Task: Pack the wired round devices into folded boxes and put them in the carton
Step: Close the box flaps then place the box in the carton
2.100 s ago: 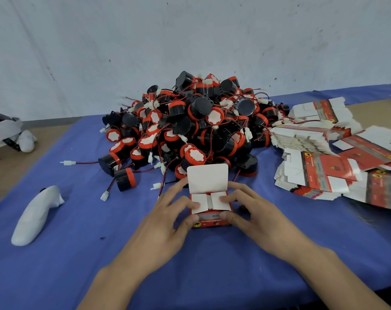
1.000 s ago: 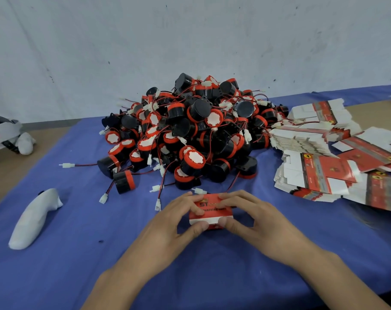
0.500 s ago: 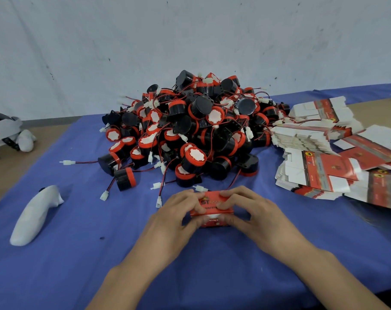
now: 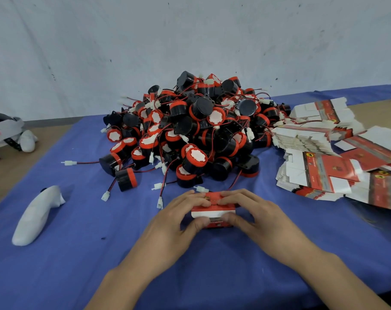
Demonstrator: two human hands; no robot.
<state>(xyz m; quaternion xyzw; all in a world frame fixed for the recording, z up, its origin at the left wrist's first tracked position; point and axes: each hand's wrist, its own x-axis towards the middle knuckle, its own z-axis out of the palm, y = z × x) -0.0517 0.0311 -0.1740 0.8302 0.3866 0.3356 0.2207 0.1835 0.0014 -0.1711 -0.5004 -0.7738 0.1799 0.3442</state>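
A small red and white folded box (image 4: 213, 211) sits on the blue cloth in front of me. My left hand (image 4: 179, 218) grips its left end, fingers on top and thumb on the near face. My right hand (image 4: 255, 215) grips its right end the same way. Behind the box lies a big pile of black and red round devices (image 4: 194, 133) with red-black wires and white plugs. What is inside the box is hidden. No carton is in view.
Stacks of flat unfolded red and white boxes (image 4: 324, 173) lie at the right. A white handheld controller (image 4: 37, 214) rests on the blue cloth (image 4: 89, 253) at the left. A white headset (image 4: 4, 130) sits at the far left edge. A grey wall stands behind.
The box's white top flap, standing open 2.1 s ago, has been folded down and the box is closed. Both hands stay on it with fingers pressed over the top.
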